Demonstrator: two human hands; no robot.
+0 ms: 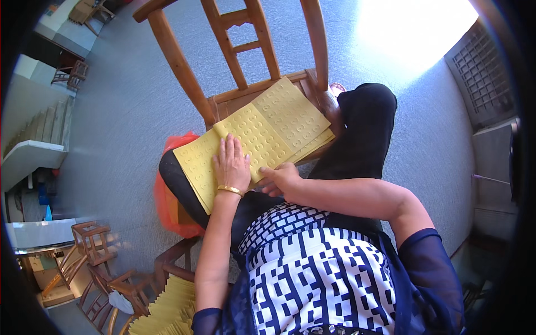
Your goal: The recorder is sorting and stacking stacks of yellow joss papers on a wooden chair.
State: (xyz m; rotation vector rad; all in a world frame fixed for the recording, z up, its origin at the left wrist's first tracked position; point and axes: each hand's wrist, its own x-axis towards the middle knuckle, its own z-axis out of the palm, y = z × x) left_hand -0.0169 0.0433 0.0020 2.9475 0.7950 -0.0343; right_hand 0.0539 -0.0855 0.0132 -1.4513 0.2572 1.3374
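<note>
Large yellow paper sheets (268, 142) with rows of embossed round marks lie across my lap and the seat of a wooden chair (217, 100). My left hand (233, 165) rests flat on the paper, fingers pointing up the sheet, a gold-coloured bangle at its wrist. Under its fingertips the paper bulges in a soft fold or curl. My right hand (281, 179) holds the near edge of the paper, its thumb on top and the other fingers below. More sheets show beneath the top one at the right corner.
A red plastic bag (165, 201) hangs or lies beside my left knee. A stack of folded yellow paper (167, 307) is at my lower left, next to a dark wooden chair (171, 255). Further left are more wooden chairs (94, 243) and a staircase (46, 121).
</note>
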